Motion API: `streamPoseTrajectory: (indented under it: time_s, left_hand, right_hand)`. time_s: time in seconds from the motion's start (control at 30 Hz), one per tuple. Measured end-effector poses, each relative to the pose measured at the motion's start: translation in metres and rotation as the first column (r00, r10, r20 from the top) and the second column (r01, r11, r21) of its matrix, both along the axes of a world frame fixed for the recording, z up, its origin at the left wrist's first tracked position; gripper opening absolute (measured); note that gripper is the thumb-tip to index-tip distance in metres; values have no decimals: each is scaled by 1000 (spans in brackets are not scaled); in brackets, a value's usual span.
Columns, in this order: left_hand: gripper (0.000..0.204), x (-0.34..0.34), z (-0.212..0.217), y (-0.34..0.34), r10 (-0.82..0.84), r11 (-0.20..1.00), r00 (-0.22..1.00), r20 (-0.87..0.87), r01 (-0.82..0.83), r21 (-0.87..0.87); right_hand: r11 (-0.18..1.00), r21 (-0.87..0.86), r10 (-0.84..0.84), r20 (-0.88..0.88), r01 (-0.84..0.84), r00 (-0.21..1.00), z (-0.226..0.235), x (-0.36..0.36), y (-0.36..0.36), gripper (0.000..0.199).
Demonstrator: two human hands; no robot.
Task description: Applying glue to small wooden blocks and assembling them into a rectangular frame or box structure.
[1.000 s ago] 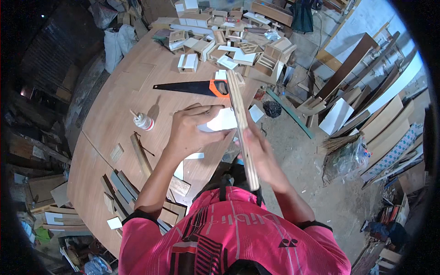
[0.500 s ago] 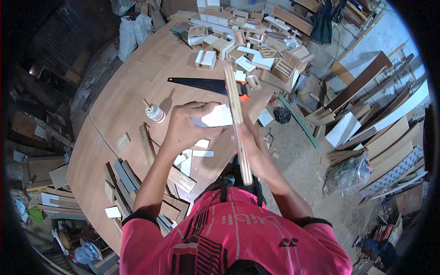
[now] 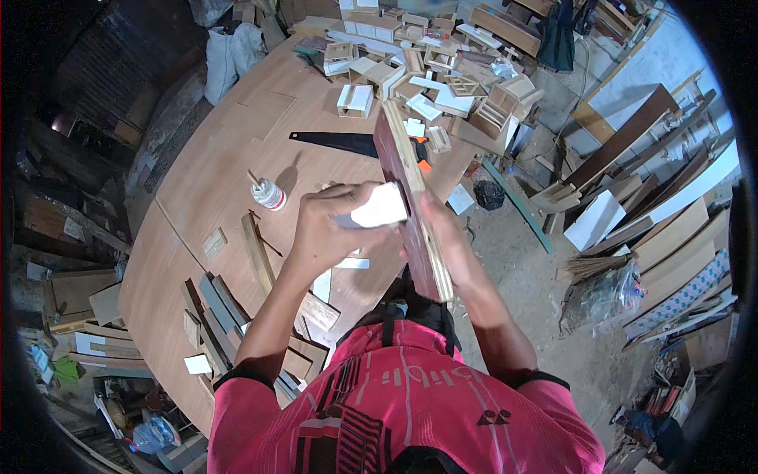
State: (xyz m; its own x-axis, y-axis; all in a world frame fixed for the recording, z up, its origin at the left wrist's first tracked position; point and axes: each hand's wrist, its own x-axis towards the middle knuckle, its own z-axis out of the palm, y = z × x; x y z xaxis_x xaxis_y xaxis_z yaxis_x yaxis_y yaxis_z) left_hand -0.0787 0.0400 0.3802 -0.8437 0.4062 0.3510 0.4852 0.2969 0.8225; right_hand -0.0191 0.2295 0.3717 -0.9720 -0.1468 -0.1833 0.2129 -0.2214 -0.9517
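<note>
My left hand [image 3: 322, 225] is closed around a small white block [image 3: 380, 205], thumb and fingers on its opposite sides. The block's right end meets the reddish-brown face of a plywood board [image 3: 409, 229], which stands tilted on edge with pale layered edges showing. My right hand [image 3: 448, 241] grips this board from its right side; some of its fingers are hidden behind it. Beyond the board a handsaw [image 3: 335, 142] lies on the table, its dark blade pointing left and its orange-black handle partly covered. A white jar [image 3: 272, 196] with a brush-like stick in it stands left of my left hand.
Small wooden boxes and frames [image 3: 430, 79] are heaped at the table's far end. Wood strips [image 3: 217, 304] lie near my left forearm on the table [image 3: 189, 189]. Boards and panels [image 3: 679, 229] lean along the right, beside a full clear plastic bag [image 3: 604, 292] on the floor.
The board has turned so that its brown face now shows, and its lower end has swung right. The white block has tilted and moved slightly right with my left hand.
</note>
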Motion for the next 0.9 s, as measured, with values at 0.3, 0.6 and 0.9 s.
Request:
streamPoseTrajectory:
  time_s: [0.3, 0.6, 0.9]
  left_hand:
    - [47, 2, -5, 15, -62, 998, 998, 1, 62, 17]
    - [49, 1, 15, 23, -100, 990, 995, -7, 99, -104]
    - [51, 1, 0, 29, -32, 999, 999, -34, 31, -22]
  right_hand:
    - [995, -96, -21, 116, 32, 993, -3, 3, 16, 58]
    - [945, 302, -58, -227, 127, 972, 25, 12, 24, 60]
    - [913, 377, -37, -302, 155, 953, 11, 10, 24, 65]
